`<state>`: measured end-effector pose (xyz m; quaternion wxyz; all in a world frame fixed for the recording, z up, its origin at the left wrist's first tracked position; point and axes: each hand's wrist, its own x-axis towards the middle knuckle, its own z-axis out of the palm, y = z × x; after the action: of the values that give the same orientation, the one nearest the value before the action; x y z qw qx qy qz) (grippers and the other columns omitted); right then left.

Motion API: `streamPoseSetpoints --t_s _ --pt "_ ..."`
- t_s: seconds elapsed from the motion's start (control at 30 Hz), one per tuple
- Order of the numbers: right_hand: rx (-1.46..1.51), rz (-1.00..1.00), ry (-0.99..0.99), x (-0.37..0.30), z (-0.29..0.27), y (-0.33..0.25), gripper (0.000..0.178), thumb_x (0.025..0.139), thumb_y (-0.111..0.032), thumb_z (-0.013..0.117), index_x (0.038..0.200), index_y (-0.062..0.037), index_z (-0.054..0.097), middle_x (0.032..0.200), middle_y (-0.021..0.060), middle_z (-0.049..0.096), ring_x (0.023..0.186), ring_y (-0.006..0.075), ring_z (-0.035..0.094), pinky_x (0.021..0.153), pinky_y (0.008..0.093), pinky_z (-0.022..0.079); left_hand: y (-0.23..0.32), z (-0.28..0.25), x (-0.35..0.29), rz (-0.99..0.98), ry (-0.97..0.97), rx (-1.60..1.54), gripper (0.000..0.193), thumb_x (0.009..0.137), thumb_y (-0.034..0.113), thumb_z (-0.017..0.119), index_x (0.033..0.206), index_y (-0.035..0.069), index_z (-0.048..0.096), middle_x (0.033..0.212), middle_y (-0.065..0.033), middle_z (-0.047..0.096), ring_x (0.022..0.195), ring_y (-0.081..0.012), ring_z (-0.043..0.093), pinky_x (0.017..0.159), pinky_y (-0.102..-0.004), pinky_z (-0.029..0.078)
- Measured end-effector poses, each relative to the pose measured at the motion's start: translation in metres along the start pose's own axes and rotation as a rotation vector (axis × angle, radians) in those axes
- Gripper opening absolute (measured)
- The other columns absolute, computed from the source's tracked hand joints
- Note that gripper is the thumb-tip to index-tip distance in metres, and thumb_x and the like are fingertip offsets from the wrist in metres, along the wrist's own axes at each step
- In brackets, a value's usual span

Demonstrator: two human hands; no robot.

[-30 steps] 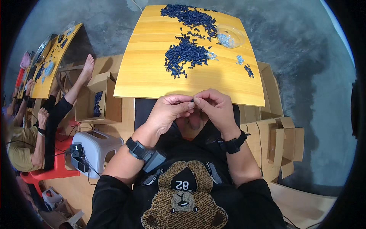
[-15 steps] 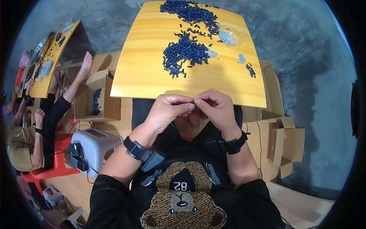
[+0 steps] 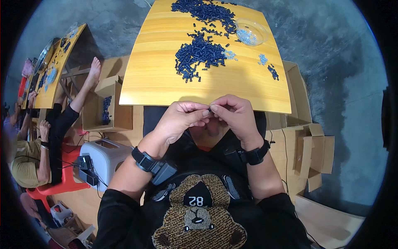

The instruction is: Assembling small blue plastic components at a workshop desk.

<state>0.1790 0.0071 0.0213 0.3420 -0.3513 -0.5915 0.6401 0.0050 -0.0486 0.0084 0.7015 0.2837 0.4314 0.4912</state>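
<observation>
Just off the table's near edge, my left hand (image 3: 182,117) and my right hand (image 3: 233,115) meet fingertip to fingertip. Between them they pinch a small black plastic piece (image 3: 209,110), mostly covered by the fingers. Beyond the hands, on the wooden table (image 3: 157,91), lies a heap of small black cylindrical pieces (image 3: 199,56), with a second heap (image 3: 207,12) farther back. Small clear, silvery bits (image 3: 229,54) lie beside the nearer heap. Toward the right edge are another little cluster of clear bits (image 3: 263,59) and a few black pieces (image 3: 273,72).
A clear round dish (image 3: 260,36) holding silvery bits stands at the back right. Open cardboard boxes flank the table, one at left (image 3: 124,114) with black pieces inside, another at right (image 3: 317,153). A grey stool (image 3: 103,153) and a seated person (image 3: 33,162) are on the left.
Both hands stay together on the small black piece, with only slight finger movement. The whole view has shifted a little. The table's heaps look the same.
</observation>
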Motion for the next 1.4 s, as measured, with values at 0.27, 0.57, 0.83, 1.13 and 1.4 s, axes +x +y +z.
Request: streamPoseSetpoints --t_s 0.27,0.57,0.83,1.13,1.4 --pt "0.098 -0.019 -0.015 0.002 0.004 0.006 0.009 0.08 -0.004 0.064 0.086 0.0033 0.063 0.077 0.0048 0.063 0.067 0.0104 0.061 0.062 0.022 0.051 0.001 -0.002 -0.003 -0.029 0.008 -0.061 0.017 0.085 0.006 0.059 0.1 -0.002 0.062 0.088 -0.0112 0.065 0.077 -0.0153 0.064 0.067 -0.0242 0.054" --pt "-0.398 -0.252 0.077 0.004 0.007 0.004 0.006 0.076 -0.003 0.065 0.081 0.001 0.065 0.068 0.0059 0.059 0.065 0.0116 0.057 0.058 0.0226 0.045 0.001 -0.004 0.002 -0.048 0.061 -0.028 0.016 0.084 0.006 0.06 0.098 -0.001 0.062 0.088 -0.0101 0.065 0.076 -0.0138 0.064 0.067 -0.023 0.054" --pt "-0.695 -0.452 0.094 0.01 0.015 -0.001 0.006 0.074 -0.006 0.058 0.072 0.0 0.06 0.066 0.0138 0.056 0.066 0.0314 0.055 0.06 0.0385 0.044 0.004 -0.004 0.007 -0.116 0.094 -0.089 0.013 0.084 0.006 0.061 0.096 0.001 0.063 0.086 -0.0067 0.065 0.076 -0.0121 0.063 0.066 -0.0212 0.052" --pt "-0.746 -0.448 -0.058 0.008 0.017 -0.008 0.014 0.07 -0.007 0.059 0.082 -0.0003 0.057 0.072 0.0138 0.054 0.071 0.0319 0.053 0.064 0.0381 0.044 0.004 -0.006 0.007 -0.11 0.13 -0.162 0.013 0.085 0.006 0.057 0.096 0.001 0.062 0.089 -0.0071 0.065 0.078 -0.0136 0.063 0.071 -0.0246 0.053" --pt "-0.889 -0.634 0.035 0.004 0.021 -0.006 0.011 0.069 -0.008 0.06 0.076 -0.0026 0.054 0.072 0.0121 0.052 0.074 0.0304 0.053 0.064 0.0385 0.044 0.009 0.006 -0.002 -0.117 0.113 -0.229 0.011 0.085 0.005 0.057 0.094 0.001 0.062 0.089 -0.0075 0.065 0.078 -0.0139 0.064 0.071 -0.0249 0.054"
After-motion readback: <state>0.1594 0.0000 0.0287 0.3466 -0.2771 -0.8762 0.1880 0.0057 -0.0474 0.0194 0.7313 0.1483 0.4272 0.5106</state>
